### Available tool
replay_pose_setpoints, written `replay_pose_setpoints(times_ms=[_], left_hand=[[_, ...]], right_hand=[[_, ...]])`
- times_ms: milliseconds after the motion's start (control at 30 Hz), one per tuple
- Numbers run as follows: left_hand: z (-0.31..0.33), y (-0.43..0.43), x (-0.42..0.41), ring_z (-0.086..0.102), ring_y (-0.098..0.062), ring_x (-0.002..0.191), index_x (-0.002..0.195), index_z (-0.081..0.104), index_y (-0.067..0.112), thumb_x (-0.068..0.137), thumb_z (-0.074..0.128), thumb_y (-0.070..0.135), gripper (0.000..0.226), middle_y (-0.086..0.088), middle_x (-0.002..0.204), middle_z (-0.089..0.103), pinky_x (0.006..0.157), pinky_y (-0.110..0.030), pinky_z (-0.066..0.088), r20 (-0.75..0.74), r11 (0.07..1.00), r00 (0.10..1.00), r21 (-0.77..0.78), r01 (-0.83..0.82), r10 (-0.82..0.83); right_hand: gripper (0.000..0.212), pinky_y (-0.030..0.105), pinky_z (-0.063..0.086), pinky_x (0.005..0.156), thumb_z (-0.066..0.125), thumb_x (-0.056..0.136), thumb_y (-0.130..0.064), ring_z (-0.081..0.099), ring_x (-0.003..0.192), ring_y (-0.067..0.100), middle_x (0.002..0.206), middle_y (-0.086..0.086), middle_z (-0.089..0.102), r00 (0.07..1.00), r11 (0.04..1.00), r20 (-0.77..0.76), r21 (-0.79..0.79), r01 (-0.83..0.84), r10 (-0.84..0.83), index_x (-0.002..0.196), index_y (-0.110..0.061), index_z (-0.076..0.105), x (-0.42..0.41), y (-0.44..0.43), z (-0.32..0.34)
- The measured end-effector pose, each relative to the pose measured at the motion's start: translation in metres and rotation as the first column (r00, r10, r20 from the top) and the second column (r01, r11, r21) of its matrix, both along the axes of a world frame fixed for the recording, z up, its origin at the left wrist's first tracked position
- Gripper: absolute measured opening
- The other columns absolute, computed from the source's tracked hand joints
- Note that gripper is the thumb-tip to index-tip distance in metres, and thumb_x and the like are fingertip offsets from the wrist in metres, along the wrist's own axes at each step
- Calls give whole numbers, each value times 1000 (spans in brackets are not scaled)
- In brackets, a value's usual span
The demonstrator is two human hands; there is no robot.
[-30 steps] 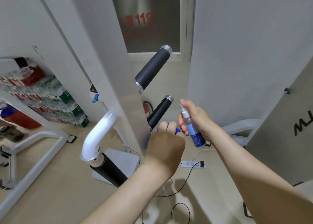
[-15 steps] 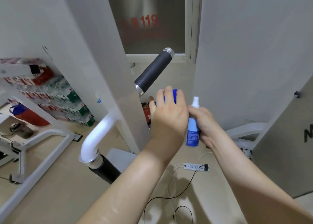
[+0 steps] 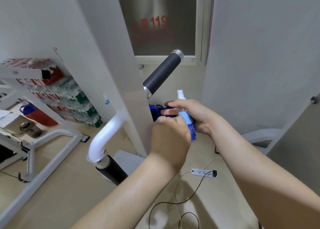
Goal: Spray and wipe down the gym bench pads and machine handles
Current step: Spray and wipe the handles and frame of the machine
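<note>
Now left hand (image 3: 170, 136) clutches blue cloth (image 3: 155, 113), right hand (image 3: 201, 118) grips the spray bottle (image 3: 185, 116).

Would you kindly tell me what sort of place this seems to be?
Probably a small gym: a white machine frame with a black grip handle, another white equipment frame on the left, and stacked bottled-water cases.

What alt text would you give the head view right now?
Left grip clutches a blue cloth beside the white machine post, just below a black handle. Right grip holds a spray bottle upright beside it.
</note>
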State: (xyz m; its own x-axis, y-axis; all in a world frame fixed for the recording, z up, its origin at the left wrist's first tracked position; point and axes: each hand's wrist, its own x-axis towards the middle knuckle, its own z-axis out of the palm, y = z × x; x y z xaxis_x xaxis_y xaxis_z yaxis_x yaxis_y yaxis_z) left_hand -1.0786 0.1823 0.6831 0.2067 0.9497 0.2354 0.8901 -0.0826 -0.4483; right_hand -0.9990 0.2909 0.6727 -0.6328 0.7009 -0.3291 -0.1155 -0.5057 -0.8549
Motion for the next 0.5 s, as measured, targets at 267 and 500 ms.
replay_pose_setpoints(times_ms=[267, 500], left_hand=[[4, 20, -10, 53, -15, 43, 59, 57, 21, 43, 72, 8, 25, 5, 49, 50, 47, -20, 20, -83, 990, 996, -136, -40, 28], [10, 47, -10, 55, -23, 106, 117, 55, 19, 95, 51, 20, 22, 1, 111, 58, 64, -25, 33, -195, 949, 965, -229, -218, 175]], right_hand=[[16, 23, 50, 44, 70, 83, -3, 59, 55, 16, 74, 8, 63, 925, 911, 96, 237, 338, -369, 98, -7, 65, -7, -12, -20], [21, 16, 41, 42, 52, 86, 7, 47, 43, 11, 59, 4, 55, 889, 877, 112, 261, 404, -443, 78, -11, 58, -15, -29, -50]])
